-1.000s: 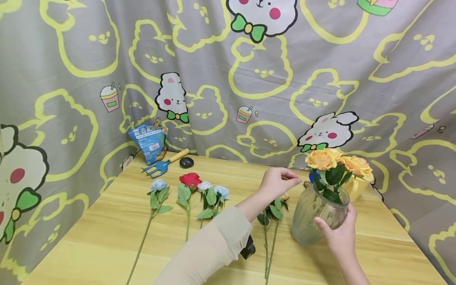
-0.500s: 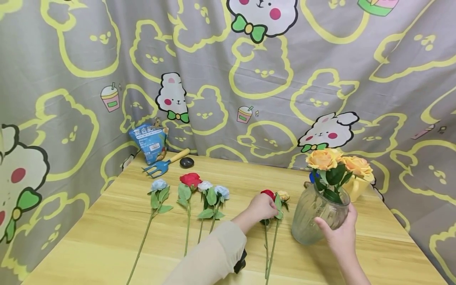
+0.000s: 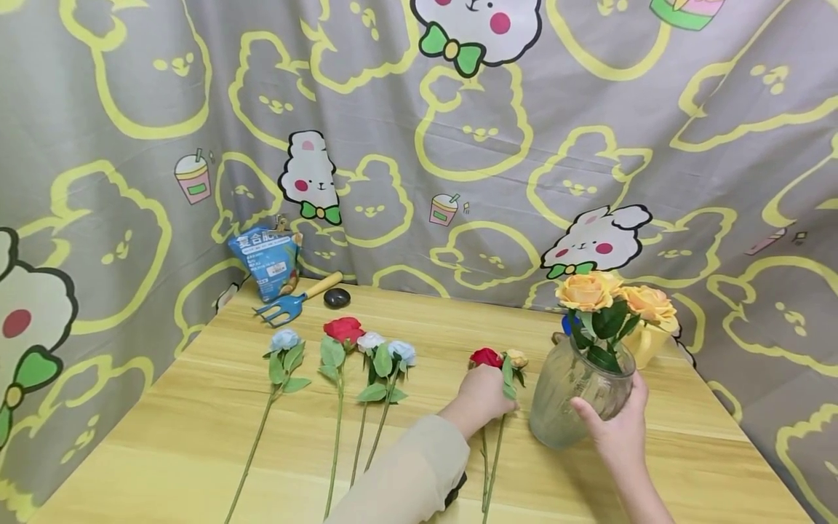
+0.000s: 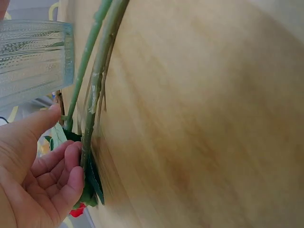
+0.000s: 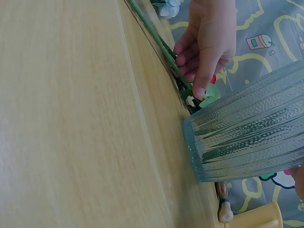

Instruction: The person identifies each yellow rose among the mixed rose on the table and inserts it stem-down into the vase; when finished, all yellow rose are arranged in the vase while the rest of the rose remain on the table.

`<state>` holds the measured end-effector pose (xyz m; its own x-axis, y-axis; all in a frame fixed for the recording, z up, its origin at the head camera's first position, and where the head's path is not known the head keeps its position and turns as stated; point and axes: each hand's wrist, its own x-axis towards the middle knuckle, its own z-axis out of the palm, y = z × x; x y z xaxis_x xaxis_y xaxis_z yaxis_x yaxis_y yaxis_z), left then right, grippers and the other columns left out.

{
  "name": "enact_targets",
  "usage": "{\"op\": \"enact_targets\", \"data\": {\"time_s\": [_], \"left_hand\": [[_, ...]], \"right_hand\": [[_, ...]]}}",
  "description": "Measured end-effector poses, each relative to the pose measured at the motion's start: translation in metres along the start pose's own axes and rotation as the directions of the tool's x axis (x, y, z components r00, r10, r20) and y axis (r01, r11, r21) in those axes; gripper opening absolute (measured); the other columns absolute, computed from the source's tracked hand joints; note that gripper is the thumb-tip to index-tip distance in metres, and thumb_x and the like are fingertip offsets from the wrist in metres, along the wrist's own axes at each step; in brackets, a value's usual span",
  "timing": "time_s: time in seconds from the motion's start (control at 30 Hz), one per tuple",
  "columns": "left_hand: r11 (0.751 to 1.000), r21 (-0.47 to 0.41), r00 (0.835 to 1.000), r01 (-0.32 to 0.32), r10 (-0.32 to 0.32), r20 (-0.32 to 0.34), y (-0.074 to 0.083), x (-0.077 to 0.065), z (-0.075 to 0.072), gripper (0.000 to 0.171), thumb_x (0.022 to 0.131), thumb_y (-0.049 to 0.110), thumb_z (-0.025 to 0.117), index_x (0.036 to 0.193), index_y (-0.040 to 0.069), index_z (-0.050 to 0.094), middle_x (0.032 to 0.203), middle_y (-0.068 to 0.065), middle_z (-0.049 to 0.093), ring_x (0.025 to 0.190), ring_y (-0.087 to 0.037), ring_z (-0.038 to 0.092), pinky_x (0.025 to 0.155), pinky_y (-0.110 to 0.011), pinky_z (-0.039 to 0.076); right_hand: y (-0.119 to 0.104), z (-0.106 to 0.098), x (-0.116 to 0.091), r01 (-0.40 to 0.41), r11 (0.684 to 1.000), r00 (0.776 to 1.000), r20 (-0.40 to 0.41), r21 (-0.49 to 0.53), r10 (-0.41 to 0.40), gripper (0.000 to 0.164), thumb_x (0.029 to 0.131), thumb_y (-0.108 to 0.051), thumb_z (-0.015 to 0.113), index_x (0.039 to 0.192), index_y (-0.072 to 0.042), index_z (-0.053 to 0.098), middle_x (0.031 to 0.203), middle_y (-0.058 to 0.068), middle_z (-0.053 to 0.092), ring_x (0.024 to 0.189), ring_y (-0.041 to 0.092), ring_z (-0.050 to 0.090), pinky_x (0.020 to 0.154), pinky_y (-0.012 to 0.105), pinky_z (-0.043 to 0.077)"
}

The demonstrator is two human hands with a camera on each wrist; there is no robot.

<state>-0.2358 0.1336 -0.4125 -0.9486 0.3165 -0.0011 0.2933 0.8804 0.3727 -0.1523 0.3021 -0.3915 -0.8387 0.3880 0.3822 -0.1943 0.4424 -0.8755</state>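
Observation:
A ribbed clear glass vase (image 3: 564,397) holds yellow-orange roses (image 3: 592,292). My right hand (image 3: 618,429) grips its right side, thumb on the near face and fingers behind. Left of the vase lie a red rose (image 3: 487,356) and a small yellow rose (image 3: 517,358), stems toward me. My left hand (image 3: 481,397) is at the stems just below these blooms. In the left wrist view, its thumb and curled fingers (image 4: 71,185) stand apart around the stems (image 4: 95,90), touching them. The right wrist view shows that hand beside a green leaf (image 5: 210,95).
Blue, white and red roses (image 3: 343,331) lie to the left. Farther back are a blue fertilizer bag (image 3: 267,262), a blue hand fork (image 3: 288,306) and a black stone (image 3: 337,298). A yellow mug (image 3: 648,346) stands behind the vase. A black object (image 3: 455,489) is partly under the left sleeve.
My left hand has come down from beside the vase rim to the red and yellow roses, then slightly lower along their stems. My right hand keeps its hold on the vase.

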Motion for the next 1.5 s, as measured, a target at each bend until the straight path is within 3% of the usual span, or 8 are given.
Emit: {"op": "enact_targets", "data": {"time_s": [0.33, 0.6, 0.77, 0.83, 1.0, 1.23, 1.4, 1.5], "left_hand": [[0.996, 0.082, 1.000, -0.026, 0.027, -0.010, 0.001, 0.003, 0.005, 0.037, 0.070, 0.041, 0.073, 0.054, 0.017, 0.049, 0.061, 0.004, 0.045, 0.054, -0.009, 0.044, 0.048, -0.022, 0.039], [1.000, 0.001, 1.000, 0.022, -0.022, 0.009, -0.001, 0.003, -0.001, 0.035, 0.071, 0.034, 0.073, 0.052, 0.015, 0.052, 0.065, 0.001, 0.049, 0.055, -0.011, 0.044, 0.047, -0.022, 0.039], [0.991, -0.133, 1.000, 0.023, -0.023, 0.001, -0.007, 0.003, -0.009, 0.035, 0.071, 0.028, 0.073, 0.049, 0.013, 0.050, 0.052, 0.002, 0.049, 0.049, -0.010, 0.044, 0.044, -0.021, 0.038], [0.969, -0.243, 0.999, 0.046, -0.044, 0.013, -0.010, 0.003, -0.012, 0.033, 0.072, 0.023, 0.071, 0.048, 0.013, 0.051, 0.045, 0.003, 0.051, 0.043, -0.010, 0.047, 0.042, -0.020, 0.038], [0.877, -0.476, 0.997, 0.070, -0.055, 0.047, -0.012, 0.004, -0.021, 0.035, 0.076, 0.018, 0.067, 0.046, 0.011, 0.052, 0.045, -0.004, 0.057, 0.042, -0.017, 0.056, 0.037, -0.019, 0.038], [0.791, -0.612, 0.999, 0.015, 0.019, 0.048, -0.015, 0.004, -0.051, 0.035, 0.081, 0.016, 0.064, 0.049, 0.008, 0.052, 0.059, -0.009, 0.064, 0.056, -0.023, 0.063, 0.047, -0.021, 0.047], [0.712, -0.698, 0.995, -0.078, 0.095, -0.015, -0.026, 0.001, -0.083, 0.024, 0.084, 0.018, 0.063, 0.062, 0.008, 0.057, 0.062, -0.003, 0.064, 0.053, -0.012, 0.059, 0.043, -0.019, 0.041], [0.657, -0.730, 0.981, -0.188, 0.154, -0.115, -0.033, -0.002, -0.101, 0.018, 0.085, 0.019, 0.063, 0.071, 0.007, 0.062, 0.066, -0.003, 0.064, 0.057, -0.012, 0.059, 0.046, -0.020, 0.042]], "right_hand": [[-0.001, 0.001, 0.000, 0.012, 1.000, 1.000, -0.003, 0.000, -0.012, 0.095, 0.068, -0.009, 0.078, 0.140, -0.025, 0.018, 0.135, 0.012, 0.034, 0.118, 0.024, 0.035, 0.103, 0.038, 0.023], [-0.002, 0.001, 0.001, -0.001, 1.000, 1.000, -0.003, -0.008, 0.001, 0.093, 0.070, -0.009, 0.076, 0.140, -0.026, 0.018, 0.134, 0.013, 0.034, 0.118, 0.021, 0.035, 0.103, 0.030, 0.024], [-0.001, 0.000, 0.002, 0.003, 1.000, 1.000, -0.010, -0.015, -0.003, 0.092, 0.071, -0.008, 0.076, 0.140, -0.027, 0.019, 0.134, 0.011, 0.034, 0.117, 0.017, 0.035, 0.099, 0.021, 0.025], [-0.001, -0.001, 0.002, 0.014, 1.000, 1.000, -0.013, -0.020, -0.014, 0.092, 0.070, -0.007, 0.076, 0.140, -0.026, 0.019, 0.134, 0.011, 0.034, 0.117, 0.015, 0.035, 0.098, 0.020, 0.025], [0.000, -0.003, 0.002, 0.025, 0.999, 0.999, -0.022, -0.023, -0.025, 0.092, 0.071, -0.006, 0.075, 0.140, -0.026, 0.019, 0.134, 0.008, 0.032, 0.117, 0.014, 0.034, 0.099, 0.020, 0.025], [-0.001, -0.003, 0.001, 0.009, 1.000, 1.000, -0.015, -0.018, -0.010, 0.092, 0.071, -0.005, 0.075, 0.140, -0.026, 0.018, 0.133, 0.008, 0.033, 0.117, 0.015, 0.035, 0.099, 0.021, 0.025], [0.001, 0.000, 0.001, 0.010, 1.000, 1.000, -0.013, -0.012, -0.011, 0.092, 0.070, -0.006, 0.076, 0.140, -0.025, 0.019, 0.133, 0.007, 0.033, 0.116, 0.016, 0.035, 0.099, 0.021, 0.026], [0.001, 0.000, 0.001, 0.007, 1.000, 1.000, -0.003, -0.014, -0.007, 0.093, 0.070, -0.007, 0.076, 0.140, -0.026, 0.018, 0.134, 0.008, 0.032, 0.118, 0.017, 0.034, 0.100, 0.022, 0.024]]}}
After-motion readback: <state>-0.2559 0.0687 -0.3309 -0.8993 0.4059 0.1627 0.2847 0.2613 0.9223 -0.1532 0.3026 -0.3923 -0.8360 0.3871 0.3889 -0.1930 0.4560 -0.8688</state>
